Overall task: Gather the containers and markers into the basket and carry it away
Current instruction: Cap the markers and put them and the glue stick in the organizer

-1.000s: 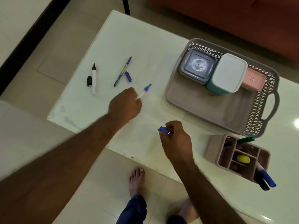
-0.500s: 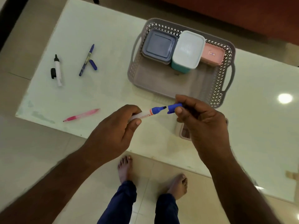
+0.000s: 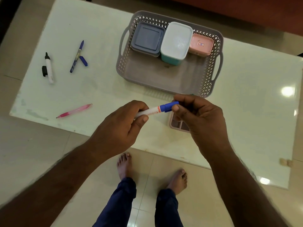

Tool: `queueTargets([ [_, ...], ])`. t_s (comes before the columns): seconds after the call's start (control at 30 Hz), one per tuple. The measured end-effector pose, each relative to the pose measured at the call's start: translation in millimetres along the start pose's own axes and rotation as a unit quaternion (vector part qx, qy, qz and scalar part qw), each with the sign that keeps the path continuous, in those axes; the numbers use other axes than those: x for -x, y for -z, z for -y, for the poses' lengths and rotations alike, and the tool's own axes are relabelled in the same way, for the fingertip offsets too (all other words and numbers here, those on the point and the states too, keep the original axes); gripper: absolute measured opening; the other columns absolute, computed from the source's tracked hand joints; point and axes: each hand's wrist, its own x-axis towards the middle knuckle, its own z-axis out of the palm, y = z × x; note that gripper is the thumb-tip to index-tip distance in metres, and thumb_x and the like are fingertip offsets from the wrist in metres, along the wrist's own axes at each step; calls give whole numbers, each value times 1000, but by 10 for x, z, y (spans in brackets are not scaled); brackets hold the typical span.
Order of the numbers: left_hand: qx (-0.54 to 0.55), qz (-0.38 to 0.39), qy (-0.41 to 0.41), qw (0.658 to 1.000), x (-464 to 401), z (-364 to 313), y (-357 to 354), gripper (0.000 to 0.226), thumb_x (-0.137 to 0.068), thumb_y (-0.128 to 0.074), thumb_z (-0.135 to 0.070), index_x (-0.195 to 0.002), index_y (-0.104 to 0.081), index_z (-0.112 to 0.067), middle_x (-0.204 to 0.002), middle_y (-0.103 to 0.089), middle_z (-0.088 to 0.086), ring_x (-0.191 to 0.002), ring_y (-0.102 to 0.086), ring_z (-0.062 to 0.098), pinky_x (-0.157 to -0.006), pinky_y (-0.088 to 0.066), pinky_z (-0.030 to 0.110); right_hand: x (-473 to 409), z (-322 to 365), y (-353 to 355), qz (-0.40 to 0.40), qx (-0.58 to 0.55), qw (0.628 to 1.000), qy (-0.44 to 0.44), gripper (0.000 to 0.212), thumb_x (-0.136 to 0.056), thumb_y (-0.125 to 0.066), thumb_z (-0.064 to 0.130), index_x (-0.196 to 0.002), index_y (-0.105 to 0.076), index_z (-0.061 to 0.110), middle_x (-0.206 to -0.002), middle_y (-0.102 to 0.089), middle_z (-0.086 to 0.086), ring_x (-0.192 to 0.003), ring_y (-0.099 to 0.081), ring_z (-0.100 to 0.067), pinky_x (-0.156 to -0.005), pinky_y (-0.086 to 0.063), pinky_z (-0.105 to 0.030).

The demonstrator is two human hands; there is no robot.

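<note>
Blue marker [image 3: 156, 110] held above the counter's [image 3: 246, 95] near edge, long axis nearly horizontal, capped tip pointing right toward the basket [image 3: 211, 82]. Left hand [image 3: 121, 126] grips the barrel; right hand [image 3: 198, 115] pinches the cap.

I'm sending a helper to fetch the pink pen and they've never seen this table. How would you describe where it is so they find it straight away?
Start at the white table and go to its near left corner, away from the grey basket. The pink pen lies there alone, flat, close to the table's front edge. It is the only translucent pink one; the other two loose pens, farther back, are blue and black-and-white.
</note>
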Motion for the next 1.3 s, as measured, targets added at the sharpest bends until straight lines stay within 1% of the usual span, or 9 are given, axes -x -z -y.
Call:
queueTargets([
  [0.27, 65, -2, 42, 997, 66, -15, -134, 6, -98, -54, -20, -104, -54, -21, -75, -55, -17, -62, -51, 7, -54, -38, 9, 99, -78, 8, -11, -19, 1000, -9, 27, -84, -75, 7, -108, -74, 19, -88, -77, 5, -71, -74, -13, -68, -57, -18],
  [0.37, 98, 20, 49, 994, 142, 26, -187, 8, -97, -55, -19, -101, -55, -26, -76, -58, -8, -59, -51, 8, -50, -38, 10, 173, -139, 9, 0, -2, 1000, -16, 29, -83, -75, 9, -108, -72, 22, -92, -76, 13, -77, -74, -13, -74, -60, -24],
  [0.5, 100, 72, 55, 991, 180, 64, -204, 18, -95, -60, -17, -96, -56, -35, -73, -60, -3, -62, -53, 14, -52, -41, 13, 383, -249, 71, 16, 43, 999, -28, 25, -85, -74, 13, -104, -71, 29, -85, -74, 14, -77, -72, -7, -70, -55, -13],
  [0.6, 117, 93, 26, 988, 49, -123, -321, 11, -96, -59, -28, -101, -55, -37, -76, -62, -8, -67, -58, 11, -56, -46, 16, 515, -226, 88, -10, 70, 997, -5, 27, -81, -77, 21, -98, -66, 40, -92, -70, 16, -82, -71, -6, -72, -57, -16],
  [0.73, 136, 51, -15, 989, -219, -446, -447, 18, -97, -56, -34, -113, -56, -28, -89, -64, -18, -81, -62, 4, -64, -46, 11, 466, -4, 275, -100, 40, 994, 33, 32, -84, -74, 23, -106, -59, 39, -92, -74, 15, -79, -73, -5, -67, -59, -19],
  [0.87, 125, 15, -25, 992, -312, -544, -561, 30, -96, -52, -44, -121, -55, -26, -104, -65, -13, -91, -60, 2, -68, -44, 7, 293, 194, 539, -134, 59, 985, 93, 21, -89, -72, 25, -106, -60, 30, -86, -77, 9, -77, -75, -8, -62, -58, -20],
  [1.0, 65, -37, 61, 995, -206, -215, -608, 42, -94, -49, -54, -124, -53, -24, -119, -62, -10, -104, -57, 4, -79, -49, 23, 54, 210, 842, -160, 178, 954, 180, 23, -89, -72, 28, -110, -63, 33, -96, -74, 5, -82, -71, -16, -75, -59, -38],
  [1.13, -39, -64, 136, 988, 60, 296, -625, 43, -92, -54, -48, -121, -58, -16, -118, -64, -1, -106, -60, 18, -79, -45, 30, -178, -12, 948, -139, 265, 938, 175, 28, -89, -70, 24, -116, -65, 25, -98, -71, 9, -85, -67, -2, -79, -56, -26],
  [1.3, -127, -19, 188, 974, 252, 613, -771, 47, -88, -66, -38, -124, -56, -9, -124, -62, 12, -114, -56, 35, -86, -48, 45, -314, -332, 863, -91, 315, 932, 156, 24, -88, -69, 26, -112, -66, 28, -92, -64, 20, -81, -60, 11, -73, -47, -7],
])
